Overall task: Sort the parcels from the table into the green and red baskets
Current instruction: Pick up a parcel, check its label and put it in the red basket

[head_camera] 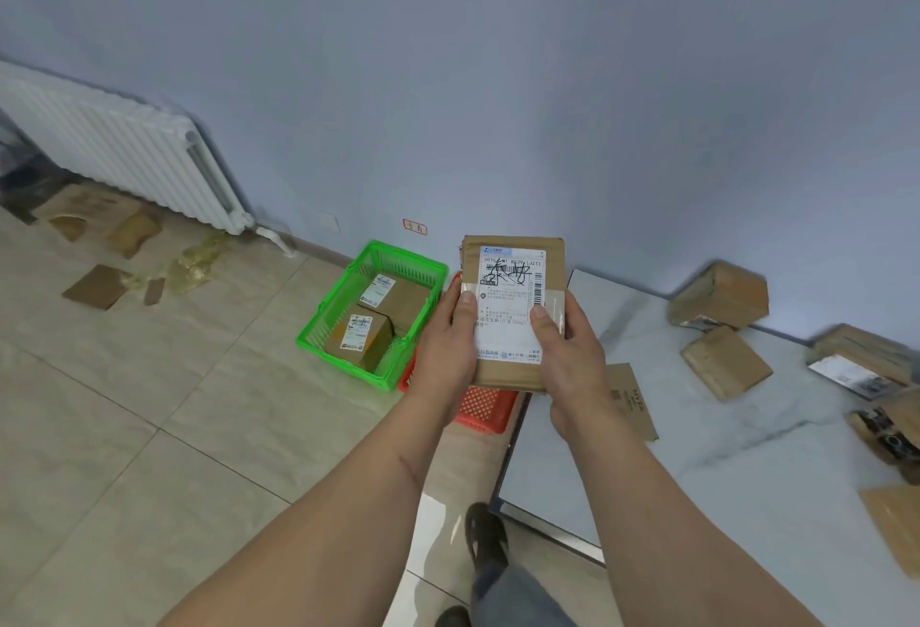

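I hold a brown cardboard parcel (513, 278) upright in front of me, its white shipping label with black handwriting facing me. My left hand (448, 347) grips its left edge, thumb on the label. My right hand (567, 352) grips its right edge the same way. Below and to the left on the floor stands the green basket (318, 328) with two labelled parcels (366, 335) inside. The red basket (483, 410) lies beside it, mostly hidden behind my hands and the parcel. Several more parcels (724, 362) lie on the white table (647, 437) at right.
A white radiator (114, 143) hangs on the left wall, with cardboard scraps (99, 285) on the tiled floor below it. A flat brown envelope (632, 400) lies at the table's near left edge. My shoes (485, 534) show at the bottom.
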